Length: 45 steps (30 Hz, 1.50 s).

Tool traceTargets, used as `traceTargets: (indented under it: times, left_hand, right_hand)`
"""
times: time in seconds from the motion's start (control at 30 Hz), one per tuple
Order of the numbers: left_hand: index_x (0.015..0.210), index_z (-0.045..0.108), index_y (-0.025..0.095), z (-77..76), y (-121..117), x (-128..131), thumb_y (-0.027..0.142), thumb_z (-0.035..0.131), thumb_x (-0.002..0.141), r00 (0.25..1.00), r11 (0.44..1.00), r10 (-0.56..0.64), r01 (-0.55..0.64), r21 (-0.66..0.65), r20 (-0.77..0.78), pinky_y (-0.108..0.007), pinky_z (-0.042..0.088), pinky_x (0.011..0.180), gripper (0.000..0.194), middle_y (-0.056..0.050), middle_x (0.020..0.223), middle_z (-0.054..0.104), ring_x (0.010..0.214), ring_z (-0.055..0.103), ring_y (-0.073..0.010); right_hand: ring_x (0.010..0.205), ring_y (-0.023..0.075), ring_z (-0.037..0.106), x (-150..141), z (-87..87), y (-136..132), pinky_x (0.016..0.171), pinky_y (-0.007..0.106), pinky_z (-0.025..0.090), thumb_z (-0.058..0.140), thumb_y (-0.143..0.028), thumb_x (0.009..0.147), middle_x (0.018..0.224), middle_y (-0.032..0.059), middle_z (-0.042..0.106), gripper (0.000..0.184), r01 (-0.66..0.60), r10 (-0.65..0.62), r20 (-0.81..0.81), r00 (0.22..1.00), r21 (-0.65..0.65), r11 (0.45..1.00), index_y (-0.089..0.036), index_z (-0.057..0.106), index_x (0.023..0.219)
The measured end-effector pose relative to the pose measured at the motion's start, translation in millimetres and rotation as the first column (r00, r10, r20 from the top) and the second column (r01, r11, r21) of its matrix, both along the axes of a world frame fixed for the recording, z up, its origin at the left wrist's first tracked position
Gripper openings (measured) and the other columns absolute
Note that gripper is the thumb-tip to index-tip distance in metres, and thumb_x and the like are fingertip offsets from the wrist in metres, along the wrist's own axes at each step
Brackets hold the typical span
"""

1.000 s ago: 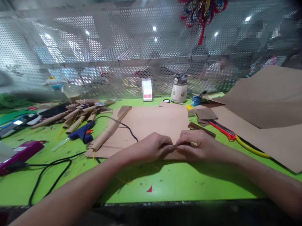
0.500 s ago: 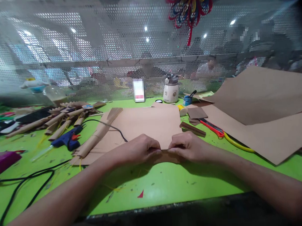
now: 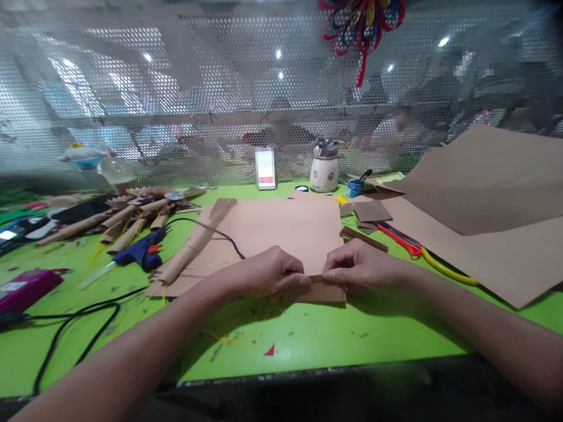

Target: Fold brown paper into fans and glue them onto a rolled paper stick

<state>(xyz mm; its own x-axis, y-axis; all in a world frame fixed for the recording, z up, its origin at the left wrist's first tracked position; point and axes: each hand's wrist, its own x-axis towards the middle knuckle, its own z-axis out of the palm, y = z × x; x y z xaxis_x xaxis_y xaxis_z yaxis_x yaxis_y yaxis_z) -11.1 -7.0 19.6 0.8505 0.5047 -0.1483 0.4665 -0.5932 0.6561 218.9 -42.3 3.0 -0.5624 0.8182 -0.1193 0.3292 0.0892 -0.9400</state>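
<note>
A sheet of brown kraft paper (image 3: pixel 286 229) lies on the green table before me, its near edge bent into a narrow strip. My left hand (image 3: pixel 270 272) pinches that edge between thumb and fingers, left of the middle. Just to the right, my right hand (image 3: pixel 352 267) pinches the same edge, a small gap between the two hands. Part of the folded strip hangs below my fingers. A rolled paper tube (image 3: pixel 190 249) rests along the sheet's left side, and a black cord (image 3: pixel 212 228) crosses over the sheet there.
On the left are a blue glue gun (image 3: pixel 141 249), several paper rolls (image 3: pixel 123 221) and a purple box (image 3: pixel 26 290). To the right lie a red utility knife (image 3: pixel 401 238) and large kraft paper (image 3: pixel 486 189). Behind stand a phone (image 3: pixel 265 169) and a bottle (image 3: pixel 324 169).
The view has swung slightly, so everything sits a little further right. Both hands still grip the paper's near edge; the strip's right end now shows flatter below my right hand.
</note>
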Motion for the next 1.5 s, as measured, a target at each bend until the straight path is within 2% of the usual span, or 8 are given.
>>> traceTargets:
  times: [0.23, 0.53, 0.73, 0.87, 1.03, 1.2, 1.37, 1.5]
  left_hand:
    - [0.083, 0.063, 0.015, 1.3, -2, 1, 0.039, 0.044, 0.091, 1.0, 0.997, 0.008, -0.006, -0.072, 0.027, -0.019, 0.038, 0.052, 0.032, 0.001, 0.056, 0.06, 0.049, 0.053, -0.0089]
    - [0.072, 0.07, 0.016, -1.9, 3, 6, 0.029, 0.054, 0.085, 0.987, 0.87, 0.058, -0.123, 0.478, 0.148, -0.024, 0.038, 0.064, 0.024, -0.004, 0.072, 0.06, 0.071, 0.054, -0.0132]
    - [0.089, 0.071, 0.018, -11.5, 3, 10, 0.021, 0.056, 0.082, 0.965, 0.927, 0.175, -0.228, 0.297, 0.194, -0.022, 0.04, 0.062, 0.017, -0.002, 0.076, 0.063, 0.07, 0.055, -0.012]
    - [0.081, 0.07, 0.016, -11.3, 5, 11, 0.018, 0.059, 0.08, 0.95, 0.892, 0.198, -0.277, 0.358, 0.24, -0.023, 0.04, 0.06, 0.012, -0.002, 0.075, 0.061, 0.069, 0.054, -0.0125]
    - [0.079, 0.07, 0.014, -11.2, 9, 11, 0.014, 0.053, 0.085, 0.915, 0.687, 0.043, -0.319, 0.653, 0.402, -0.026, 0.04, 0.063, 0.018, -0.006, 0.077, 0.057, 0.075, 0.051, -0.0149]
    - [0.085, 0.068, 0.015, -14.1, 8, 11, 0.015, 0.045, 0.091, 0.948, 0.553, -0.027, -0.249, 0.795, 0.316, -0.027, 0.038, 0.061, 0.024, -0.006, 0.074, 0.054, 0.072, 0.046, -0.0154]
    - [0.085, 0.064, 0.014, -9.2, 4, 10, 0.01, 0.04, 0.091, 0.985, 0.397, -0.065, -0.12, 0.91, 0.159, -0.031, 0.039, 0.067, 0.025, -0.009, 0.085, 0.056, 0.077, 0.044, -0.018]
    - [0.08, 0.062, 0.013, -15.7, 0, 10, 0.014, 0.045, 0.089, 0.997, 0.476, -0.067, 0.011, 0.879, 0.024, -0.03, 0.04, 0.064, 0.02, -0.009, 0.081, 0.053, 0.075, 0.043, -0.0185]
  right_hand:
    - [0.055, 0.0099, 0.052, 10, 7.2, 8, 0.051, 0.021, 0.039, 0.063, -0.034, 0.081, 0.063, 0.0011, 0.06, 0.022, -0.018, -0.001, 0.113, 0.994, 0.168, 0.986, -0.013, 0.068, 0.076]
    - [0.062, 0.0158, 0.06, 18, 7.7, 11, 0.055, 0.026, 0.044, 0.061, -0.037, 0.081, 0.062, 0.0031, 0.064, 0.022, 0.053, -0.077, 0.102, 0.992, 0.224, 0.973, -0.017, 0.067, 0.075]
    - [0.059, 0.0146, 0.058, 18, 5.0, 14, 0.055, 0.027, 0.045, 0.058, -0.033, 0.084, 0.064, 0.0028, 0.062, 0.02, 0.013, -0.058, 0.175, 0.983, 0.252, 0.968, -0.016, 0.067, 0.077]
    - [0.074, 0.0176, 0.059, 13, 7.5, 13, 0.066, 0.03, 0.047, 0.06, -0.025, 0.083, 0.077, 0.006, 0.063, 0.015, 0.041, -0.161, 0.155, 0.975, 0.586, 0.809, -0.017, 0.069, 0.074]
    - [0.075, 0.0183, 0.056, 12, 5.3, 13, 0.061, 0.031, 0.045, 0.057, -0.019, 0.086, 0.081, 0.0075, 0.06, 0.015, 0.044, -0.212, 0.075, 0.974, 0.862, 0.505, -0.017, 0.071, 0.09]
    - [0.076, 0.0194, 0.051, 15, 3.9, 14, 0.061, 0.032, 0.043, 0.051, -0.014, 0.088, 0.08, 0.0078, 0.058, 0.019, -0.076, -0.203, 0.176, 0.963, 0.902, 0.424, -0.018, 0.069, 0.092]
    - [0.076, 0.0209, 0.044, 12, 7.1, 9, 0.065, 0.036, 0.037, 0.043, -0.009, 0.089, 0.08, 0.01, 0.058, 0.025, -0.21, -0.27, 0.281, 0.921, 0.942, 0.262, -0.016, 0.066, 0.083]
    - [0.072, 0.0192, 0.043, 6, -4.9, 7, 0.061, 0.033, 0.034, 0.045, -0.008, 0.086, 0.075, 0.0088, 0.055, 0.021, -0.301, -0.231, 0.379, 0.896, 0.902, 0.31, -0.014, 0.062, 0.074]
